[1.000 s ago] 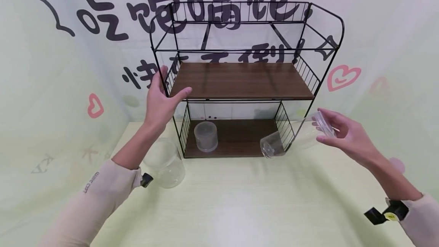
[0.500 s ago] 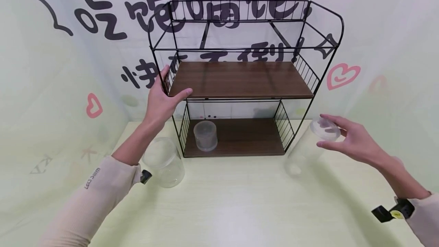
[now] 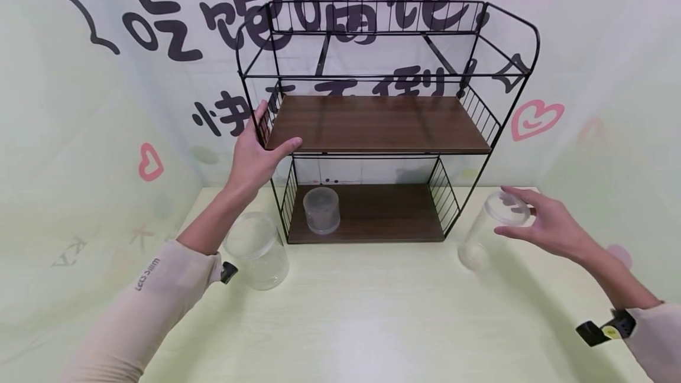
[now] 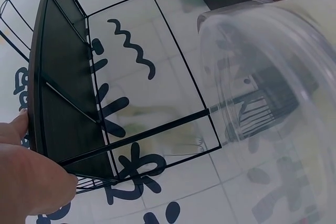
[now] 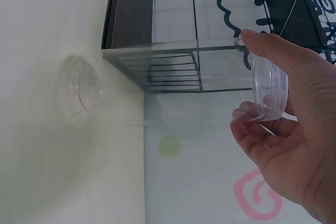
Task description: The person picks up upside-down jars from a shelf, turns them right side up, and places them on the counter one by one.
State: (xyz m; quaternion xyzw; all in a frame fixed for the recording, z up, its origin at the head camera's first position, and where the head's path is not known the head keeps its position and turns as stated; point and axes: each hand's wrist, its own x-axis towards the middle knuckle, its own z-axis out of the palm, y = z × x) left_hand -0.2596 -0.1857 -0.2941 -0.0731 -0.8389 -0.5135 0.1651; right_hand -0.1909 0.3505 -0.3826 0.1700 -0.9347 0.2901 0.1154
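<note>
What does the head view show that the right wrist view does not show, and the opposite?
Only the head view shows the left hand gripping the rack's front left post, the wide clear jar on the table below that arm, and the small lidded container on the bottom shelf.

Only the right wrist view shows the tall clear jar's round base touching the table.

Both show the right hand holding the tall jar by its lidded top, beside the rack.

"吃饱喝饱" on backdrop (image 3: 159,93)
</note>
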